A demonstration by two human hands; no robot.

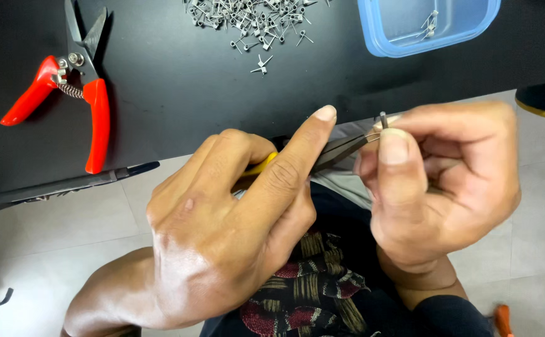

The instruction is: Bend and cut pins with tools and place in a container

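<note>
My left hand (222,237) grips needle-nose pliers (338,150) with a yellow handle, index finger stretched along them. The dark jaws pinch a small metal wire piece (383,122). My right hand (447,181) holds that same piece between thumb and fingers, right at the plier tips. Both hands hover below the front edge of a black table (191,81), above my lap.
Red-handled cutters (76,93) lie at the table's left. A pile of several small metal wire pieces (247,19) sits at the top centre. A blue plastic container (425,25) at top right holds a few pieces. Tiled floor lies below, with an orange object (503,319) at bottom right.
</note>
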